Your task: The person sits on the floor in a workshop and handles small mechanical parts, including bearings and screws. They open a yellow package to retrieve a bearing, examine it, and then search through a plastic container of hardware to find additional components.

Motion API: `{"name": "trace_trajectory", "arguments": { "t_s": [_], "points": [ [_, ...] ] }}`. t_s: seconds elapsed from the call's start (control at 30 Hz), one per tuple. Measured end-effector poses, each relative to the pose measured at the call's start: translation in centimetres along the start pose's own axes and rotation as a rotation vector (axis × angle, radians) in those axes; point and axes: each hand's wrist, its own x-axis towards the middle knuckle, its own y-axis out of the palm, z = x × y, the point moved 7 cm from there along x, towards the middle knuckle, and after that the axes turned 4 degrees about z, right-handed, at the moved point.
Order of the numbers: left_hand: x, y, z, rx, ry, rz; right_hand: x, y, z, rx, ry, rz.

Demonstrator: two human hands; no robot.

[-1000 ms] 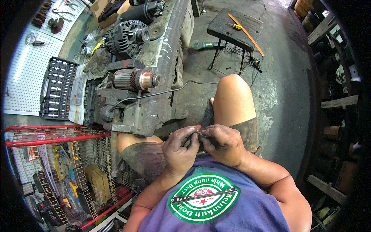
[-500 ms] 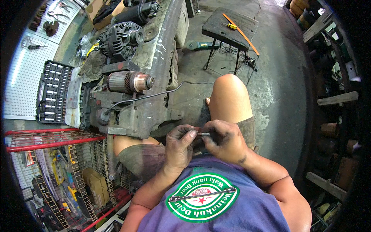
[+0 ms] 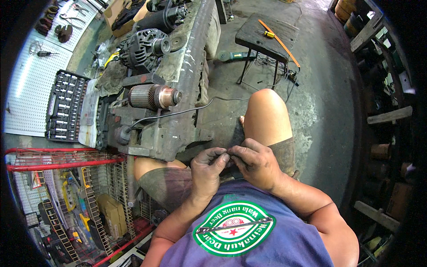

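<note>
In front of my lap, my left hand [image 3: 207, 171] and my right hand [image 3: 257, 164] meet fingertip to fingertip. Both are closed, with thumbs and fingers pinched together. Whatever small piece sits between them is hidden by the dark, greasy fingers. Ahead and to the left, a copper-ended motor armature [image 3: 153, 97] lies on its side on the bench vise [image 3: 142, 142], well apart from my hands.
An alternator [image 3: 144, 46] and a dark cylindrical motor [image 3: 162, 20] stand farther along the bench. Left are a socket set [image 3: 66, 107] and red wire rack [image 3: 66, 165]. Ahead stands a small table [image 3: 262, 42] bearing a yellow-handled screwdriver [image 3: 269, 34]; an angle grinder [image 3: 235, 56] lies beside it.
My fingertips have drawn closer together, covering the small reddish-brown piece and metal pin that showed between them before. The view has shifted slightly.
</note>
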Motion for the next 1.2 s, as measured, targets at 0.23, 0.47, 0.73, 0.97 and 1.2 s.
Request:
{"name": "trace_trajectory", "arguments": {
  "t_s": [0.23,0.47,0.73,0.97,1.2],
  "points": [
    [-0.4,0.5,-0.1,0.161,-0.005,0.02,-0.4,0.7,-0.4,-0.069,0.001,0.048],
    [-0.4,0.3,-0.4,-0.003,0.033,0.026,-1.3,3.2,-5.1,1.285,0.579,0.104],
    [-0.2,-0.5,-0.5,0.077,-0.01,0.025,-1.9,5.5,-5.9,1.406,0.746,0.14],
    [0.0,-2.1,-0.6,0.23,0.018,-0.003,-1.0,6.6,-6.4,1.342,0.78,0.23],
    [2.0,-5.7,2.4,0.434,-0.033,-0.049,1.7,8.2,-7.6,1.081,0.769,0.311]
  ]
}}
